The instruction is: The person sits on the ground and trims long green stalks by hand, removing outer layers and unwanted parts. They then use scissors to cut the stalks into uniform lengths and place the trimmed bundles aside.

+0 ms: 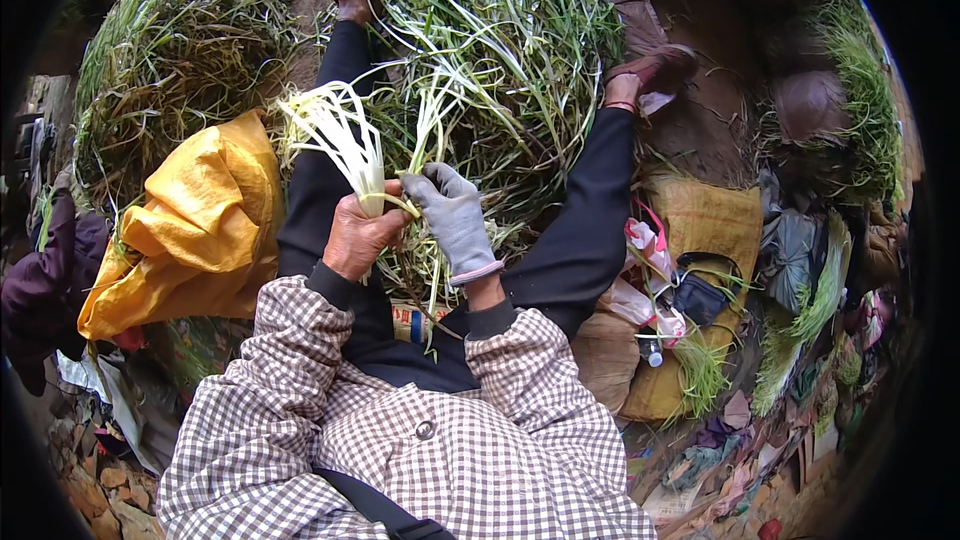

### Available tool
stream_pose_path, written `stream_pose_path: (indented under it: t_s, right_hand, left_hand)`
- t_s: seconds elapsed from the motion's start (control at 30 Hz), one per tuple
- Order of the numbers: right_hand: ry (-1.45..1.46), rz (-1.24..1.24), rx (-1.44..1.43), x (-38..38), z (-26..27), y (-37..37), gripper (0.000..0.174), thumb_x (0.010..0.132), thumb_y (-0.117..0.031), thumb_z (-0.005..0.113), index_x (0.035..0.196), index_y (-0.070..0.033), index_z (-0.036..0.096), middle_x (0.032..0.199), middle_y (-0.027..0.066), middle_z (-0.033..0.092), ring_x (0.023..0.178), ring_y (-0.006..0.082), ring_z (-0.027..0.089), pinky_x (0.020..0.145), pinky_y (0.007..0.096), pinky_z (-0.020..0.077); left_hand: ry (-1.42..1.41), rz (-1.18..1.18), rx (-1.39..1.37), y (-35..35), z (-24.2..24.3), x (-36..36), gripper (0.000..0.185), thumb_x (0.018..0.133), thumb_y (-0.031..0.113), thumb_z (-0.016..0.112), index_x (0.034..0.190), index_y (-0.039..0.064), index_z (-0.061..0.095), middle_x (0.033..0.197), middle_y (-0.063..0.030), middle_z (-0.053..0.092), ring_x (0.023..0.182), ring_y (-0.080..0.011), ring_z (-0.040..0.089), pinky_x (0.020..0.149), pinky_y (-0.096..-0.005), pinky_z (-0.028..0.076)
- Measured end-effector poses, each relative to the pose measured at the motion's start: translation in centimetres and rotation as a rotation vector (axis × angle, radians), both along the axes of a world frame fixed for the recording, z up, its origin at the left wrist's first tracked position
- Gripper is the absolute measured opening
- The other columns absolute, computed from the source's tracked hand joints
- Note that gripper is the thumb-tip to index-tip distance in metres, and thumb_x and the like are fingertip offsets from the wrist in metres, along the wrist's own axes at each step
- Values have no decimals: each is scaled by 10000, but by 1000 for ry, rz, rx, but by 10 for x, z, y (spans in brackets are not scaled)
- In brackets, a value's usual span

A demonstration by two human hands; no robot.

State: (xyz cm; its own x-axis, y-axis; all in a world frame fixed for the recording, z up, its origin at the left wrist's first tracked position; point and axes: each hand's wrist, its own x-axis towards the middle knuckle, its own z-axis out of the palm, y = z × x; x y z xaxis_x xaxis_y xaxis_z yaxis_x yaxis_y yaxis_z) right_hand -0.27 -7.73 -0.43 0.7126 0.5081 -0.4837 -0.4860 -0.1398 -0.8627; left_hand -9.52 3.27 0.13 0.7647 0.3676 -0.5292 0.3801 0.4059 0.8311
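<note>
My bare left hand is closed around a bunch of pale, white-stemmed leafy greens, whose curling ends fan out up and to the left. Close on its right, my right hand, in a grey work glove with a pink cuff, pinches a thinner bunch of yellow-green stalks between thumb and fingers. One yellowish stalk runs between both hands. Loose long leaves dangle below the hands over my lap. Beyond them, between my outstretched legs, lies a large heap of long green leaves.
Another heap of leaves lies at upper left, above a crumpled orange woven sack. At right are a yellow woven sack, a black bag, plastic bags and a small bottle. A person's dark sleeve shows at far left.
</note>
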Motion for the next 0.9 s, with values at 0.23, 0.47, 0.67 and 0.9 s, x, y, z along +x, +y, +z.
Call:
stream_pose_path:
  t_s: [0.23, 0.47, 0.67, 0.9]
  right_hand:
    - [-242, -16, -198, -12, -6, -18, 208, 871, -198, 589, 861, 7, 627, 670, 142, 600, 556, 170, 518, 560, 322, 440]
    - [-276, -47, -198, -24, -2, -16, 184, 852, -167, 601, 781, -1, 564, 664, 174, 554, 558, 278, 523, 556, 361, 436]
    - [-391, 82, -296, -37, 10, -30, 182, 840, -180, 614, 790, -14, 560, 729, 179, 576, 631, 339, 562, 584, 384, 448]
    - [-419, -19, -123, -34, 15, -27, 150, 848, -127, 619, 941, -8, 625, 800, 159, 608, 692, 312, 602, 634, 353, 478]
  left_hand:
    - [64, -18, -93, 2, 1, -2, 286, 860, 114, 634, 1105, -31, 603, 671, -39, 614, 491, -70, 542, 384, -184, 365]
    - [-10, 145, -340, -2, -5, -2, 271, 876, 136, 650, 1087, -3, 553, 731, -49, 615, 513, -109, 575, 360, -206, 402]
    - [-39, 148, -350, -1, -4, -1, 211, 845, 156, 674, 995, 44, 576, 734, -15, 581, 474, -72, 490, 367, -194, 381]
    - [119, -65, -295, 1, 20, 9, 261, 837, 227, 718, 1001, 50, 616, 672, 28, 541, 443, -51, 436, 360, -192, 304]
